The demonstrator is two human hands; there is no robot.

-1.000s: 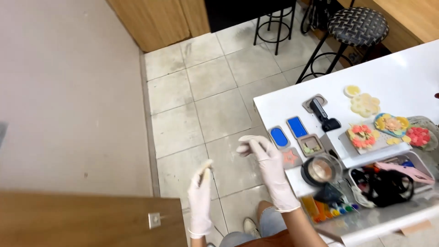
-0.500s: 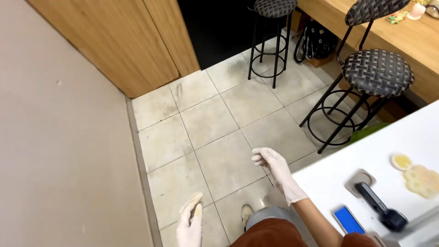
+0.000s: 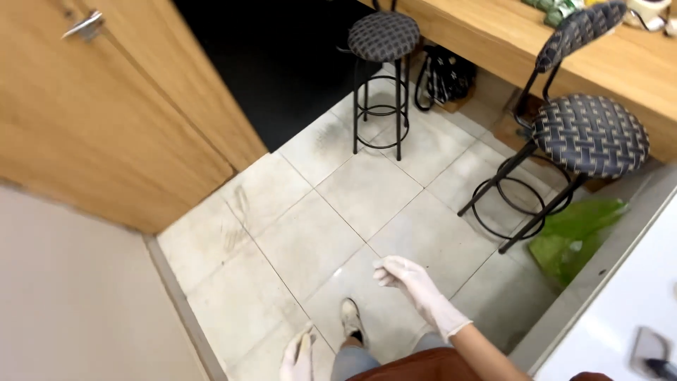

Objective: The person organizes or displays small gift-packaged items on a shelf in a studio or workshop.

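Above tiled floor (image 3: 331,212), gloved right hand (image 3: 412,282) empty

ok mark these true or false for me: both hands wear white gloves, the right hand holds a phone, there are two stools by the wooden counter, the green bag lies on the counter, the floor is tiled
1. Both hands wear white gloves. True: the left hand and the right hand are both gloved.
2. The right hand holds a phone. False: it is empty, fingers loosely curled over the tiled floor.
3. Two stools stand by the wooden counter. True: a backless stool and a stool with a backrest.
4. The green bag lies on the counter. False: it lies on the floor beside the nearer stool.
5. The floor is tiled. True.
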